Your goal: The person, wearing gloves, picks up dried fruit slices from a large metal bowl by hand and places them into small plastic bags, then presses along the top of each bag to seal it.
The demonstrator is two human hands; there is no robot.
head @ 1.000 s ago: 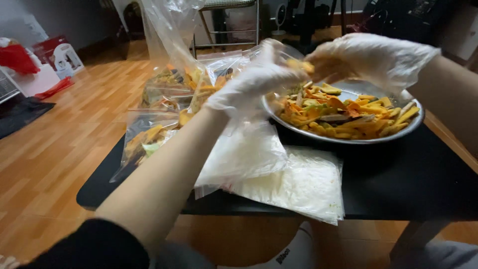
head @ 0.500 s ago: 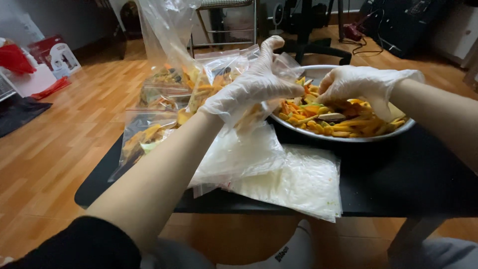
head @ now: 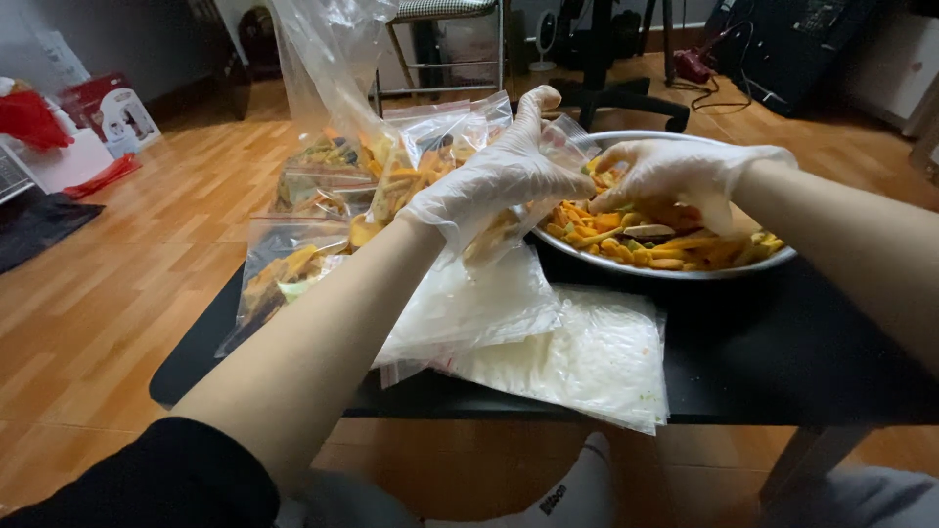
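Observation:
Both my hands wear thin clear gloves. My left hand (head: pixel 499 181) pinches the mouth of a clear plastic bag (head: pixel 509 230) holding a few orange and yellow strips, just left of a round metal bowl (head: pixel 626 264). My right hand (head: pixel 685 176) reaches down into the bowl with fingers curled around some of the cut vegetable strips (head: pixel 646 244); what lies under the palm is hidden. Several filled clear bags (head: pixel 323 196) lie beyond and left of my left arm.
A stack of flat empty plastic bags (head: pixel 577 357) lies on the black low table (head: pixel 812 362) near its front edge. Wooden floor surrounds the table. A chair (head: pixel 445 39), red box (head: pixel 112 108) and dark cabinet stand further back.
My right hand dropped from above the bag's mouth down into the bowl. My left hand stayed on the bag, and the view shifted slightly lower.

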